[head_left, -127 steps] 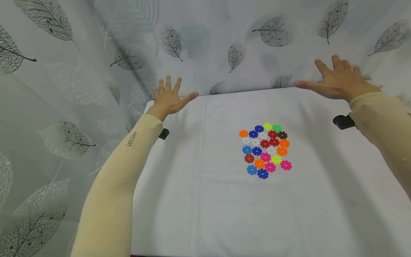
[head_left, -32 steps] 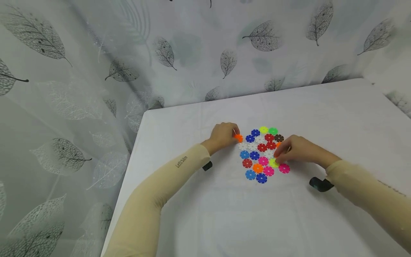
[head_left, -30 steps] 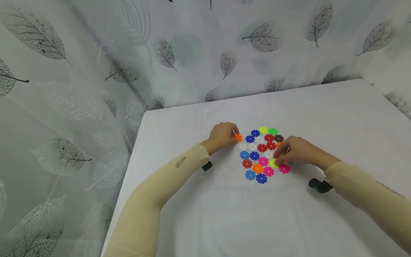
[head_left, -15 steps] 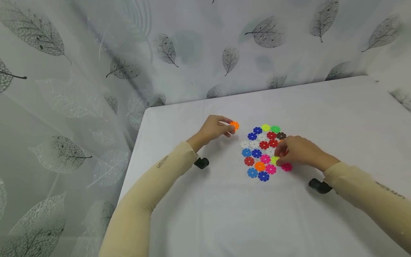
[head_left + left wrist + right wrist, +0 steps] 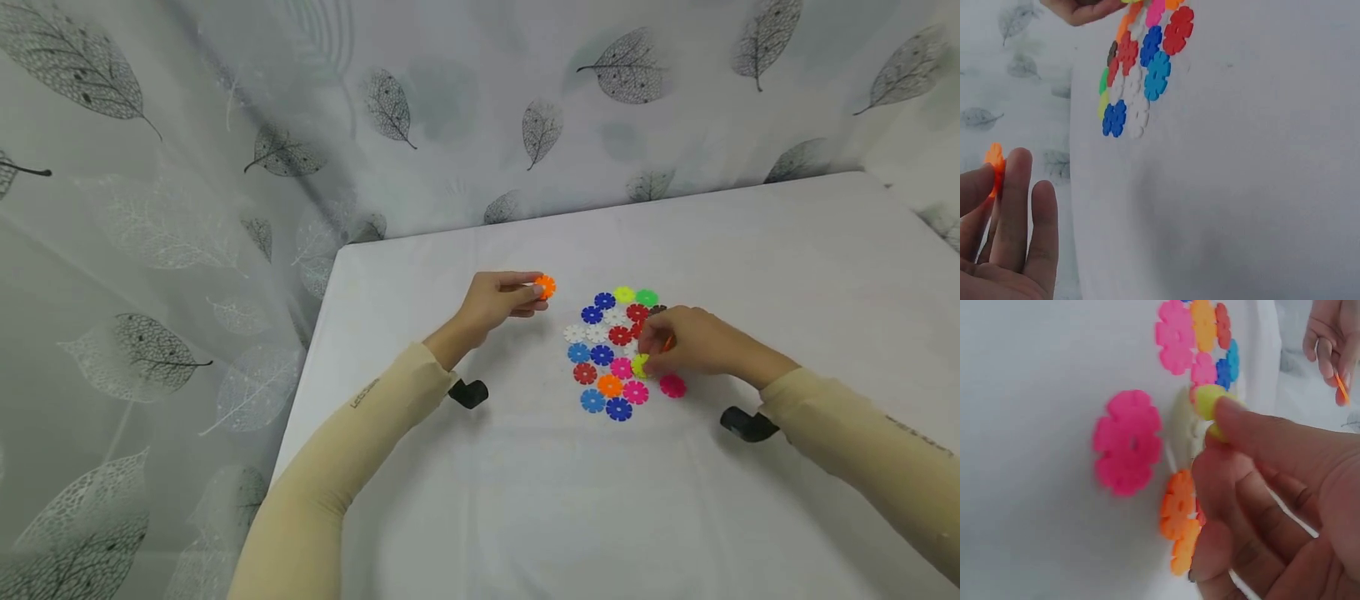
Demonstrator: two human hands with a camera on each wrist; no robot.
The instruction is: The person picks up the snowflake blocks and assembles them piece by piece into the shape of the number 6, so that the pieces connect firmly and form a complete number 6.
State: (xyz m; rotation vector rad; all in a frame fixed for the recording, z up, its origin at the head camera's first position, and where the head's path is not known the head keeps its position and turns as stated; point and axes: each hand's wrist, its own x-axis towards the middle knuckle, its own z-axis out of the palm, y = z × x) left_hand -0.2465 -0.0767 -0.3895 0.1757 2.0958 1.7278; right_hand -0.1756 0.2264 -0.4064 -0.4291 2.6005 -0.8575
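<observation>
My left hand (image 5: 491, 307) pinches an orange notched plastic disc (image 5: 546, 287) between thumb and fingers, raised above the table left of the other discs. In the left wrist view that orange disc (image 5: 995, 169) stands on edge at the fingertips. My right hand (image 5: 693, 342) pinches a yellow disc (image 5: 640, 365) at the right side of the group. The right wrist view shows this yellow disc (image 5: 1210, 403) between thumb and forefinger, partly covered by them. Close by lies a pink disc (image 5: 1127, 444), apart from the others. The right hand hides some discs in the head view.
Several flat discs in blue, white, red, pink and other colours lie close together on the white-covered table (image 5: 525, 483). A curtain with leaf prints (image 5: 465, 108) hangs behind the table and on the left. Dark wrist devices (image 5: 748, 425) sit below both wrists.
Both hands came down from spread above the table to the discs. The left hand lifted the orange disc up and leftward; the right hand took hold of the yellow one.
</observation>
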